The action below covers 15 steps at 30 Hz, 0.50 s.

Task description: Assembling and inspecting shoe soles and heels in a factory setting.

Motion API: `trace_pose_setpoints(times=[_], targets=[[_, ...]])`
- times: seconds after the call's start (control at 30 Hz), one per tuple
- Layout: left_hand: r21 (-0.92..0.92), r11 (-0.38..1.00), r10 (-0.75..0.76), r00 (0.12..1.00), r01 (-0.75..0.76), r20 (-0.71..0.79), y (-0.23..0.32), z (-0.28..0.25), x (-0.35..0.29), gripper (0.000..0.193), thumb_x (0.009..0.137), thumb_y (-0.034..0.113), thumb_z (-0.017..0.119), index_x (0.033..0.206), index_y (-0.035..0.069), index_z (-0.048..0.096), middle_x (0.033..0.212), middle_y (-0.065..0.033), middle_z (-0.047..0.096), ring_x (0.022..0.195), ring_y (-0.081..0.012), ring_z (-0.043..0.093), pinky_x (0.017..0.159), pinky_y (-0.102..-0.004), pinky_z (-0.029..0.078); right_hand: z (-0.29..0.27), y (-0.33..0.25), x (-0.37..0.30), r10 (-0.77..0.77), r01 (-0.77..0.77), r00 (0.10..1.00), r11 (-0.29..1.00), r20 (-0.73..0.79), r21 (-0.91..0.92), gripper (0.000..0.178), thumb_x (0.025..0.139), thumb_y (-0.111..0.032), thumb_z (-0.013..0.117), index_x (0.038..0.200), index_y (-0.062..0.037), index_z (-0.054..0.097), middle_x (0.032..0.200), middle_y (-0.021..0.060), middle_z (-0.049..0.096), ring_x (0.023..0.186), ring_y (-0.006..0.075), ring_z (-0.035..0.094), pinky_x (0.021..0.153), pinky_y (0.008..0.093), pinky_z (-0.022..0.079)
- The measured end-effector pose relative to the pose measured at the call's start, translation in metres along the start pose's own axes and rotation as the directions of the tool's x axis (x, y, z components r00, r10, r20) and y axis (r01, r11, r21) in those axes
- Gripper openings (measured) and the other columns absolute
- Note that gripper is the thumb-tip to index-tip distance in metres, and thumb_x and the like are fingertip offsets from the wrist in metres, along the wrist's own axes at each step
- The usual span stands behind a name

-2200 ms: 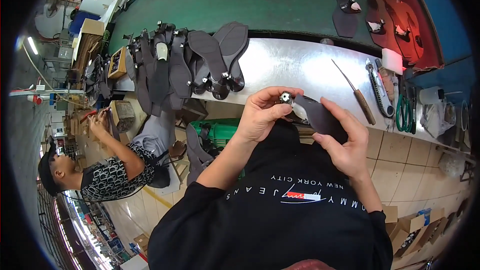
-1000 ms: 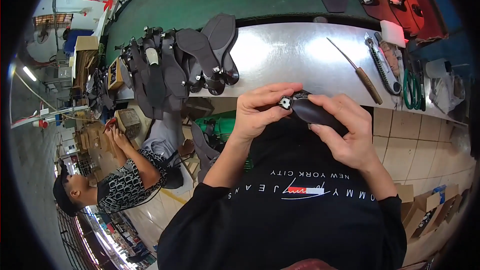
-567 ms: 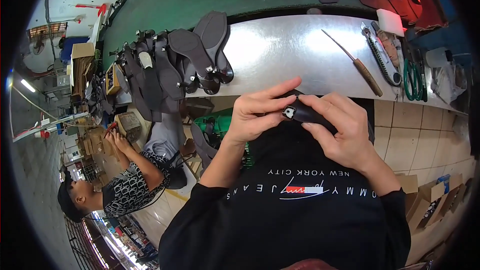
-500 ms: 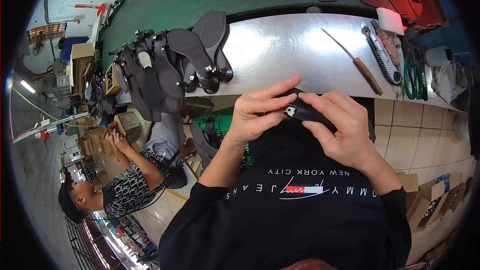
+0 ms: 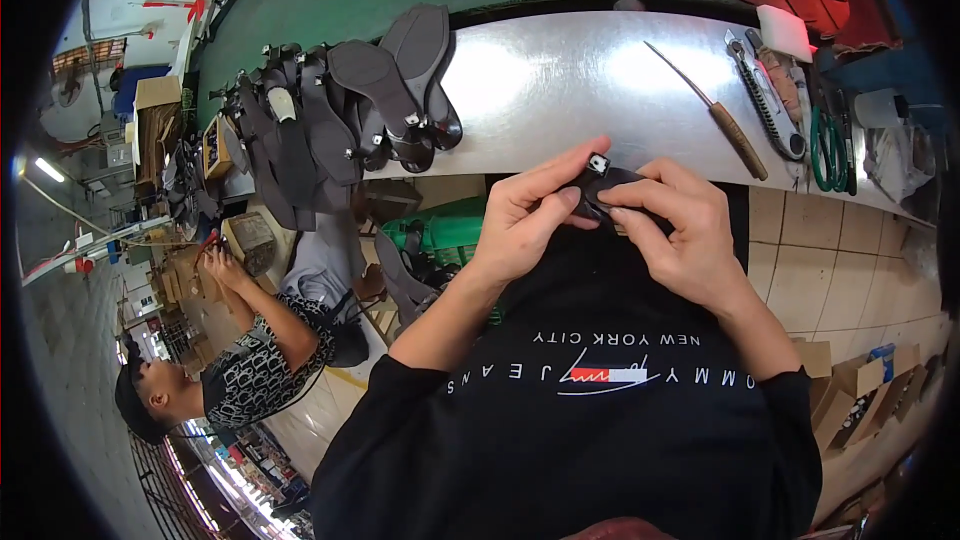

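Note:
In front of my chest, just off the near edge of the metal worktop, a dark sandal with a shiny square ornament is between my hands. My left hand pinches it near the ornament, thumb against fingers. From the other side my right hand grips it with thumb and fingertips. Both hands hide much of its shape. At the worktop's left lies a pile of dark sandals, some with similar shiny ornaments on their straps.
On the worktop's right are a wooden-handled awl, a utility knife, green-handled scissors and a white block. A green basket stands below the bench. Another person works at left. Cardboard boxes sit on the right.
The sandal has been turned, its ornament now higher and facing up. My left hand has shifted slightly up and right, its fingers now angled upward. My right fingers have moved onto the sandal's lower part.

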<state>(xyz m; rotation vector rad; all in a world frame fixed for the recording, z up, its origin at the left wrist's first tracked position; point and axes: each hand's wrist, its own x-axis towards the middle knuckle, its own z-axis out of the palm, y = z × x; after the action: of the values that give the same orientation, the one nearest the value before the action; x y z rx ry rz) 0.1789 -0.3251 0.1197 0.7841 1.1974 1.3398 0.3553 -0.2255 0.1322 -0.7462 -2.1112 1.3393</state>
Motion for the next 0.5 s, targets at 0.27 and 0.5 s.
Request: trace_pose_setpoints(times=[0.27,0.5], targets=[[-0.015,1.0,-0.014,0.992,0.013,-0.126,0.001,0.005,0.0,0.043,0.084,-0.01,0.053,0.126,-0.001,0.059,0.132,-0.0194,0.055,0.106,-0.0225,0.064,0.073,-0.026,0.06,-0.005,0.005,0.01,-0.256,0.27,0.962,0.942,0.095,-0.199,0.021,0.07,-0.005,0.073,0.09,-0.0078,0.071,0.081,0.0082,0.058,0.073,0.0259,0.061,0.061,0.0343,0.046],[-0.064,0.984,-0.174,0.973,0.166,-0.154,0.007,0.0,0.006,0.041,0.08,-0.011,0.055,0.119,-0.003,0.063,0.122,-0.0172,0.062,0.095,-0.0184,0.067,0.067,-0.0242,0.061,-0.006,0.009,0.01,-0.116,0.131,0.971,0.989,0.211,-0.061,0.026,0.066,-0.011,0.078,0.09,-0.0123,0.067,0.084,0.0063,0.056,0.076,0.0263,0.059,0.062,0.0364,0.046]])
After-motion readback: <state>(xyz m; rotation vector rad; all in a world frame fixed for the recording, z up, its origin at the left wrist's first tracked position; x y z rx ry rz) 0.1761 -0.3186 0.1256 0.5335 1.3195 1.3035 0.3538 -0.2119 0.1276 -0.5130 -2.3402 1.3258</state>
